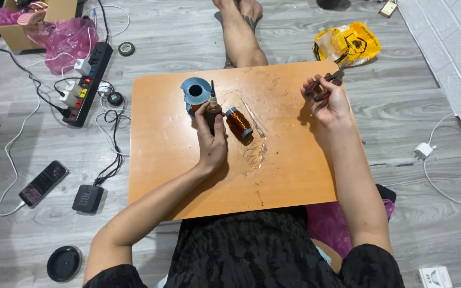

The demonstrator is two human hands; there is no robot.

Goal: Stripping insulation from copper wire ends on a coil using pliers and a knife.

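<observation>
The small brown coil wound on a dark upright rod (212, 106) stands near the middle of the low orange wooden table (156, 160), clamped in the fingers of the left hand (211, 140). Fine copper wire (252, 133) runs loose from it in loops across the tabletop. Just to its right lies the copper-wire spool with blue ends (238, 122), on its side and free to roll; behind it sits the empty blue plastic spool (196, 92). The right hand (327, 101) is raised near the table's far right corner, well apart from the left, closed around the small red-handled pliers (326, 85).

The likely trouble, as I judge it, is the thin wire: the slack loops could tangle or kink, and a tug on the coil could snap the strand or set the lying spool rolling toward the edge. The pliers' jaws could also nick the wire's coating if they bite too hard.
</observation>
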